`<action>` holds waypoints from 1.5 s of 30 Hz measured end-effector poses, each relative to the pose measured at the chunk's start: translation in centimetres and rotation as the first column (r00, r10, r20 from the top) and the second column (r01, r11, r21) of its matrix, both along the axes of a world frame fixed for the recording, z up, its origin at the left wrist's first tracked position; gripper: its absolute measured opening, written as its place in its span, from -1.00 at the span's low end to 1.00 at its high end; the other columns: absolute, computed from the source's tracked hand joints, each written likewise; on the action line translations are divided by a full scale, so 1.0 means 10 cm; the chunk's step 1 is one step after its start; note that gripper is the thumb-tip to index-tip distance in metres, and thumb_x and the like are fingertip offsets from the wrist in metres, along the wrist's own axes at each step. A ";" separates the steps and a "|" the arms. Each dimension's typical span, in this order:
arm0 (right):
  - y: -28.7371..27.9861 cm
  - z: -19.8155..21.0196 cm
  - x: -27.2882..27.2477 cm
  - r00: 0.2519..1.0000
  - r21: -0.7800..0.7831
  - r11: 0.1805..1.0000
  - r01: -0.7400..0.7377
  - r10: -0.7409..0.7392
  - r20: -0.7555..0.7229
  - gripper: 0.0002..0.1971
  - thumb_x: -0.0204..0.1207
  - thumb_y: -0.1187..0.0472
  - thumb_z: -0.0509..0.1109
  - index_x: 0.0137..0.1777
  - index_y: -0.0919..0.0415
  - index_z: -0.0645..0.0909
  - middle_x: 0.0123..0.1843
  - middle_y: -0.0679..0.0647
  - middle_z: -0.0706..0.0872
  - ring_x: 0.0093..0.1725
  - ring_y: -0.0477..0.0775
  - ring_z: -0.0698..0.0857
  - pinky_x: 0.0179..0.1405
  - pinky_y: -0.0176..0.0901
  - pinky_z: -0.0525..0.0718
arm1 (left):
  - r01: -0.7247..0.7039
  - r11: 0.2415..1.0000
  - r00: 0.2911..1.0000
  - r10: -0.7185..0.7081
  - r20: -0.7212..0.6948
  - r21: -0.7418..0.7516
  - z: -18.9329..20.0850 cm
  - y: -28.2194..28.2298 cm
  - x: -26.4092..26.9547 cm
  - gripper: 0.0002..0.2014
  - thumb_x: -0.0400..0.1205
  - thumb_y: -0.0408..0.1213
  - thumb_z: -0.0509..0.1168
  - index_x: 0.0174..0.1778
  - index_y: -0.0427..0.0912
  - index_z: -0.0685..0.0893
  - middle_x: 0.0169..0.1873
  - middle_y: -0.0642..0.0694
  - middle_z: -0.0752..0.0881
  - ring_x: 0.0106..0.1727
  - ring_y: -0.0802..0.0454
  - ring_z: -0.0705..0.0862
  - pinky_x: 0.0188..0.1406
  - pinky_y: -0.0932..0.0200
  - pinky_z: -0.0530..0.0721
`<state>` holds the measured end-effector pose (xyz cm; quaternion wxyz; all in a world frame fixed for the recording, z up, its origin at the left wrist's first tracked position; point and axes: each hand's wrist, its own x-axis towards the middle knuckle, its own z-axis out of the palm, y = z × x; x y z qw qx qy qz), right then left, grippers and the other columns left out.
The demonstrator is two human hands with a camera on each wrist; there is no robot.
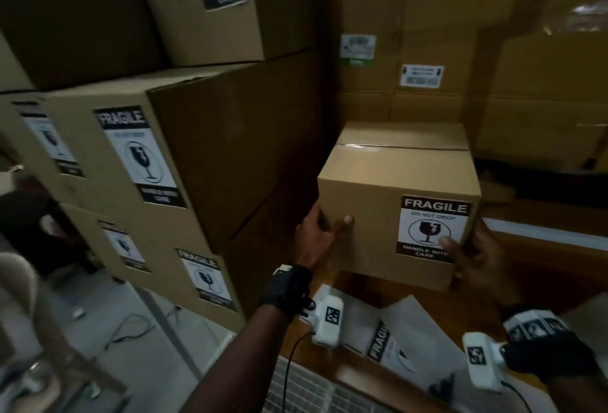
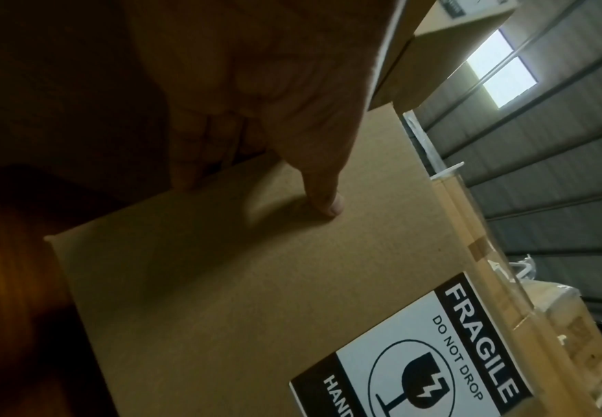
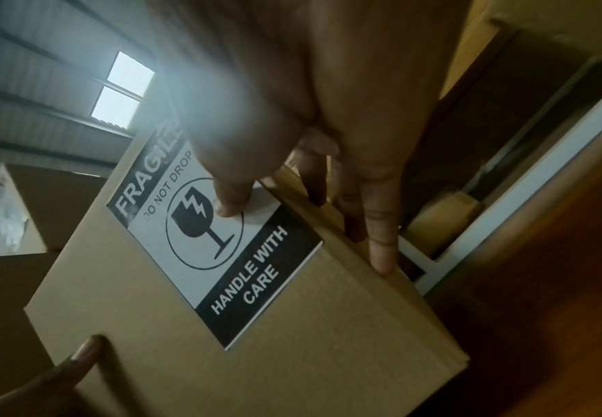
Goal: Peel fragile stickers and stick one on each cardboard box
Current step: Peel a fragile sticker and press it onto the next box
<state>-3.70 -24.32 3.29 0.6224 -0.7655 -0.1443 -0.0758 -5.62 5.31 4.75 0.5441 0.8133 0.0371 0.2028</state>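
Cardboard is under both sets of fingers: the left hand (image 1: 317, 235) is gripping the left edge of the small brown cardboard box (image 1: 391, 182), and the right hand (image 1: 473, 254) is clamping its right edge, thumb pressing on the black-and-white fragile sticker (image 1: 432, 230) already stuck to its front. Left of this box, stacked brown cartons (image 1: 138, 156) are showing stickers too. Below it, loose sticker sheets (image 1: 394, 343) are lying on the wooden worktop (image 1: 358, 284), so more labelling probably remains.

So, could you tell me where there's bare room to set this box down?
Little shows: a strip of wooden tabletop under the held box, between the left stack and the sticker sheets. Stacks crowd the left and back.
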 end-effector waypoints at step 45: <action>2.63 3.53 -1.96 0.729 0.132 0.991 -0.012 -0.081 0.680 -0.40 0.58 -0.06 0.49 0.59 0.03 0.47 0.40 -0.11 0.70 0.37 -0.17 0.67 0.30 0.07 0.76 | 0.102 0.974 0.710 -0.215 0.671 0.205 3.46 2.61 -2.45 -0.38 0.77 -0.39 0.28 0.76 -0.15 0.23 0.52 -0.10 0.58 0.45 0.15 0.64 0.20 0.28 0.71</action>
